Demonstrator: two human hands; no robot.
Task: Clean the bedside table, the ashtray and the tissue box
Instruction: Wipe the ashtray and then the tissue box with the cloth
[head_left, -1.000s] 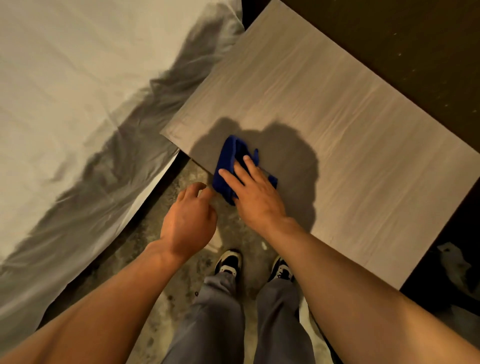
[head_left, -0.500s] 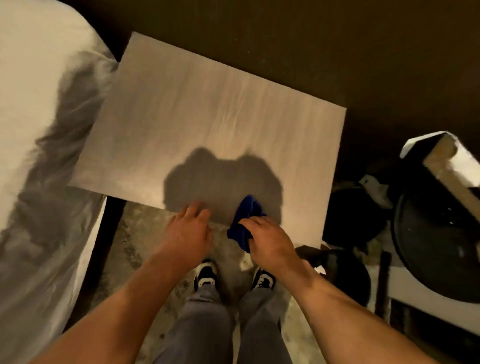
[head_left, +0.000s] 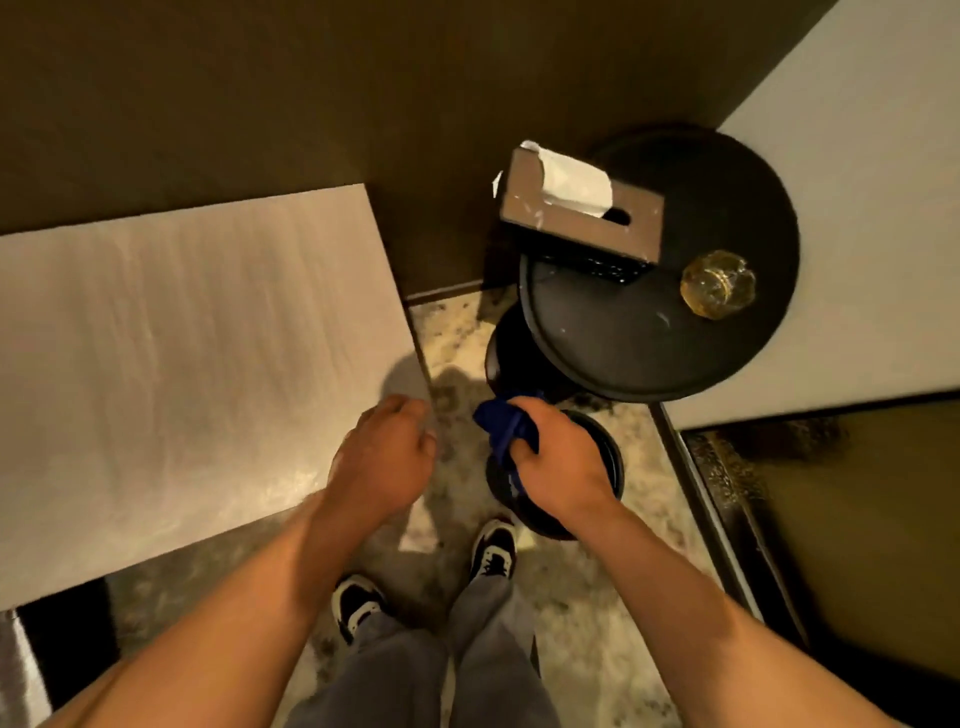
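The pale wood-grain bedside table (head_left: 197, 338) fills the left half of the view. My left hand (head_left: 384, 457) hovers loosely curled over its front right corner and holds nothing. My right hand (head_left: 556, 457) grips a bunched blue cloth (head_left: 501, 423) just right of the table, above the floor. At the upper right, a brown tissue box (head_left: 582, 218) with a white tissue sticking out stands on a round black side table (head_left: 675, 338). A clear glass ashtray (head_left: 719, 283) sits on the same black top, to the right of the box.
A dark wall (head_left: 311, 93) runs behind both tables. A white panel (head_left: 857, 234) stands at the far right. A lower black round base (head_left: 602, 467) lies under my right hand. My shoes (head_left: 493, 551) stand on the speckled floor between the tables.
The view has swung right, bringing the black side table, tissue box and ashtray into sight. My right hand lifted the blue cloth off the bedside table's front edge and bunched it.
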